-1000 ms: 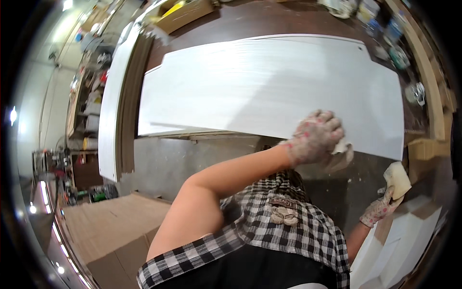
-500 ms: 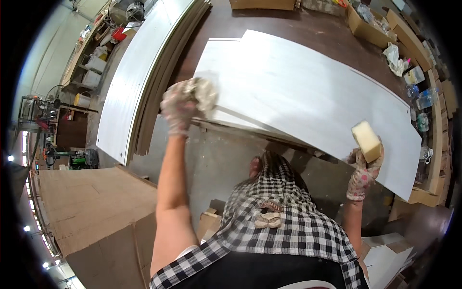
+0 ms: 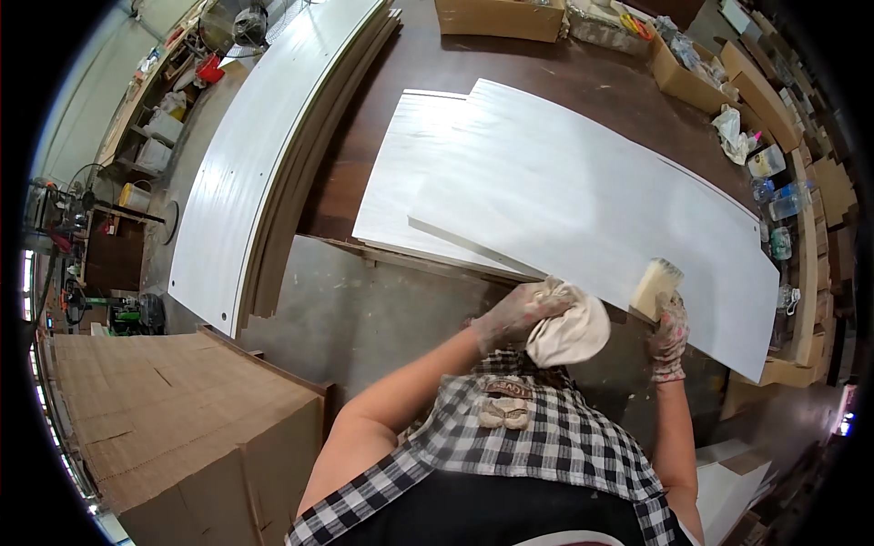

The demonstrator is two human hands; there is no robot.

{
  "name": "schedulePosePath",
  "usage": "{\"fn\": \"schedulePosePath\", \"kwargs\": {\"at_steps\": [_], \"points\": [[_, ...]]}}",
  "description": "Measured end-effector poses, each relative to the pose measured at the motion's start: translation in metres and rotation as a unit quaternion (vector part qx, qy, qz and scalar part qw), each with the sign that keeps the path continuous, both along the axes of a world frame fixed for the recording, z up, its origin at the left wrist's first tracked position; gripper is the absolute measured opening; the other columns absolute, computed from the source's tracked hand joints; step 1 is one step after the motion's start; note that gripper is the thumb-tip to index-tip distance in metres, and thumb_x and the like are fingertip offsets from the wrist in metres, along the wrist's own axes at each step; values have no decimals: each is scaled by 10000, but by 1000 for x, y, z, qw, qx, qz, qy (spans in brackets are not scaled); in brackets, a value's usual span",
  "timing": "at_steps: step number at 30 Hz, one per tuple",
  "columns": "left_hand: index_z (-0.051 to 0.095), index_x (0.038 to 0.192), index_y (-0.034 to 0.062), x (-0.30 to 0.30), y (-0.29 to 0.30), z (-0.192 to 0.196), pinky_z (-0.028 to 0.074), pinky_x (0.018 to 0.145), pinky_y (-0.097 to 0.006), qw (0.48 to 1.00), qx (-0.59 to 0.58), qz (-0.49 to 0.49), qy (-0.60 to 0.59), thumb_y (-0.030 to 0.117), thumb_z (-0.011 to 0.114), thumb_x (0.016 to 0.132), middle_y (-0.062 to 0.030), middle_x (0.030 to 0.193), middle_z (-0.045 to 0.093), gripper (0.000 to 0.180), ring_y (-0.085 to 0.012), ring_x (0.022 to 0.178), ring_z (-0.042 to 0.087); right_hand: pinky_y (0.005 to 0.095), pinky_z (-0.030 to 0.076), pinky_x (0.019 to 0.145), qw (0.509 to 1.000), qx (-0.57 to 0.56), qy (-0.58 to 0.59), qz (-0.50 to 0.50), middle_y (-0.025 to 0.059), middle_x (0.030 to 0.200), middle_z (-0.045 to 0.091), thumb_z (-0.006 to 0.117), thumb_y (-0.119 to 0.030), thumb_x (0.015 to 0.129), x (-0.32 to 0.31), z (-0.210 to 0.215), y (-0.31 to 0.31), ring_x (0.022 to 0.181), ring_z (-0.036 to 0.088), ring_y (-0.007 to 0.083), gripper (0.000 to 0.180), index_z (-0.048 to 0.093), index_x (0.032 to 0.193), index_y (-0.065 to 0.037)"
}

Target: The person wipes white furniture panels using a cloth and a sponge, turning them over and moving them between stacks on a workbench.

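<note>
Clad in a black-and-white checked apron [image 3: 583,446] over a black top [image 3: 464,510] with a white curve [image 3: 569,536] at six o'clock. Trimmed with a beige bow-shaped appliqué [image 3: 505,415] near the apron's eleven o'clock. Bare-armed down to pale gloves [image 3: 669,338] with reddish spots.

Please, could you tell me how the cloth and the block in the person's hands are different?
The cloth is creased and rounded in outline, while the block is boxy with straighter edges.
The cloth is off-white; the block looks more yellowish, with a darker grey end.
The cloth is in the left hand, the block in the right hand.
Both are pale and held in gloved hands.
</note>
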State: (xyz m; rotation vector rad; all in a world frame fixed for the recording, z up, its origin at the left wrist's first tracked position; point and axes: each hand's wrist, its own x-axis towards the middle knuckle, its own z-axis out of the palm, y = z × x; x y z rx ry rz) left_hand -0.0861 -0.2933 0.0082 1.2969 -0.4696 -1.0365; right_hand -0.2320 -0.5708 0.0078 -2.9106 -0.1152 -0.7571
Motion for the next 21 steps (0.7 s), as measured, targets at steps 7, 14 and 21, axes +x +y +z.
{"fn": "schedulePosePath", "kwargs": {"at_steps": [7, 14, 21], "points": [[622, 1051, 27, -15, -18, -11, 482, 726, -276, 998, 17, 13, -62, 324, 547, 932, -69, 925, 644, 328, -135, 827, 601, 484, 488, 854, 1000, 3, 13, 9, 209, 1145, 570, 696, -52, 681, -17, -2, -14, 1010, 576, 418, 589, 482, 1230, -49], [634, 1033, 20, -28, -5, -13, 482, 771, -307, 992, -45, 119, 21, 255, 648, 867, -80, 922, 661, 288, -167, 847, 613, 358, 506, 870, 911, 411, -35, -19, 164, 1186, 567, 768, -211, 776, 1, 32, 25, 1079, 591, 275, 619, 466, 1272, 4], [622, 1039, 37, 2, 86, -5, 481, 808, -342, 974, 71, 38, -210, 280, 645, 799, -125, 968, 656, 343, -249, 902, 626, 394, 494, 804, 959, 249, -39, 131, 146, 1035, 626, 797, -307, 682, 107, 76, 158, 922, 604, 307, 581, 552, 1132, -32]]}}
